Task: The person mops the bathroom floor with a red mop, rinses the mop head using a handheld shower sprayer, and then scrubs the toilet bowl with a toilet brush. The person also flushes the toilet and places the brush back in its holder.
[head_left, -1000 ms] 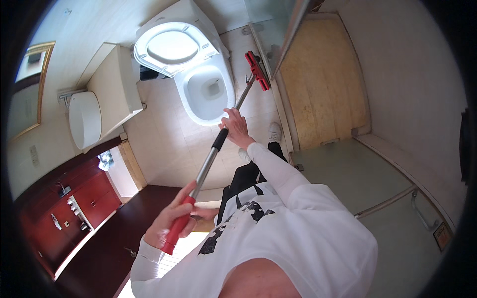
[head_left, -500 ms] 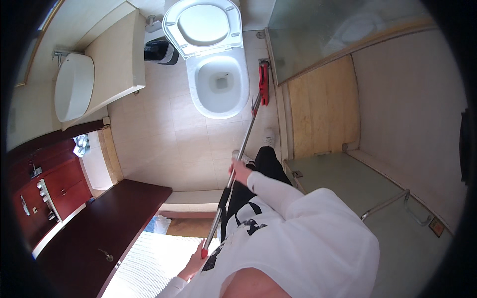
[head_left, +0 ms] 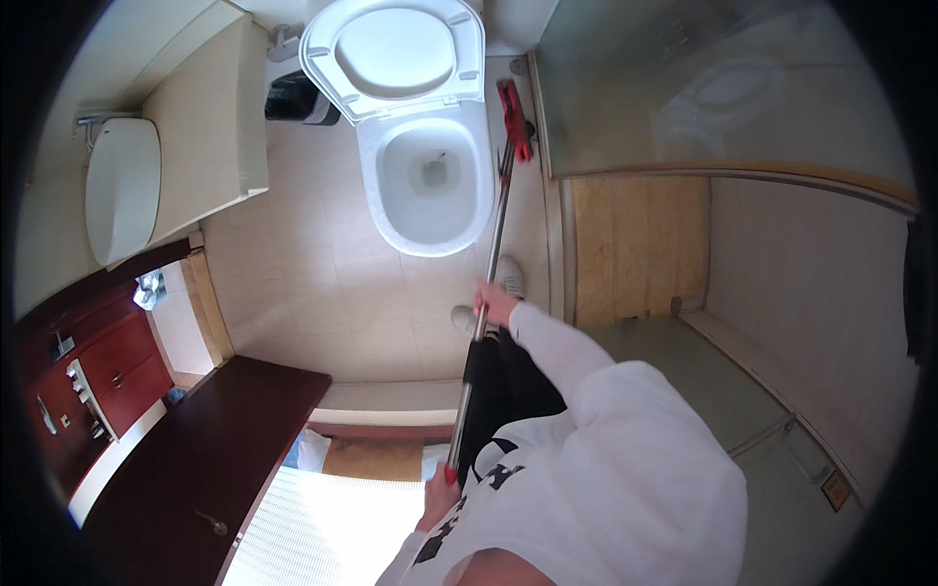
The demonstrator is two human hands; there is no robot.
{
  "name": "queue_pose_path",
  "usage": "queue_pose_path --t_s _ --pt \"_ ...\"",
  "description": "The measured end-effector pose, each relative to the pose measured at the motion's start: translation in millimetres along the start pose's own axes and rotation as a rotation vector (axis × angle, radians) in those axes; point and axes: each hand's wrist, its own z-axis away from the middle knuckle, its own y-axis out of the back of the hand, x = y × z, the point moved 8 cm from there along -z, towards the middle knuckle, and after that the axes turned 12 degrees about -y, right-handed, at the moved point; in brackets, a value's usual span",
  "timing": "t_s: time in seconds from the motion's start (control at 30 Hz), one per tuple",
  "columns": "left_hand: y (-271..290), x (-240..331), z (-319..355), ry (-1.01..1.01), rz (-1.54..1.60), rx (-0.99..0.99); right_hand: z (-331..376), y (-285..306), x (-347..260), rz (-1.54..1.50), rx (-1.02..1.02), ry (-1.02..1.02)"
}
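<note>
A long-handled mop (head_left: 497, 230) with a metal pole and a red head (head_left: 514, 122) reaches over the floor. Its head lies at the right of the white toilet (head_left: 431, 238), close to the glass partition. My right hand (head_left: 498, 305) is wrapped round the pole about midway. Nearer to me, my left hand (head_left: 442, 496) grips the red-tipped upper end of the handle. The toilet's lid and seat are raised, and its bowl shows from above.
A dark bin (head_left: 298, 100) stands left of the toilet, below a counter (head_left: 210, 117) with a white basin (head_left: 122, 190). A glass shower partition (head_left: 625, 88) runs along the right. A dark red door (head_left: 210, 449) stands ajar at lower left. A low sill (head_left: 386, 396) crosses behind my feet.
The mop head has slid farther away along the toilet's right side and turned slightly. My left hand has moved right with the handle end, and my right hand forward. My feet have shifted.
</note>
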Motion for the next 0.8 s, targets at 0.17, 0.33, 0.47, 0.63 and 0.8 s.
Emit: queue_pose_path --t_s 0.17,0.33,0.47,0.63,0.8 --pt "6 30 -16 -0.054 -0.072 0.021 21 -11 -51 -0.036 -0.067 0.070" --pt "0 -36 84 0.419 -0.125 -0.145 73 -20 80 -0.114 0.011 -0.256" --pt "-8 -50 121 0.539 -0.119 -0.200 85 -6 143 -0.108 0.170 -0.402" --pt "-17 -17 86 0.447 -0.120 -0.145 52 11 95 -0.018 0.138 -0.263" --pt "-21 37 -21 0.006 -0.139 0.024 22 8 -46 0.302 0.011 0.135"
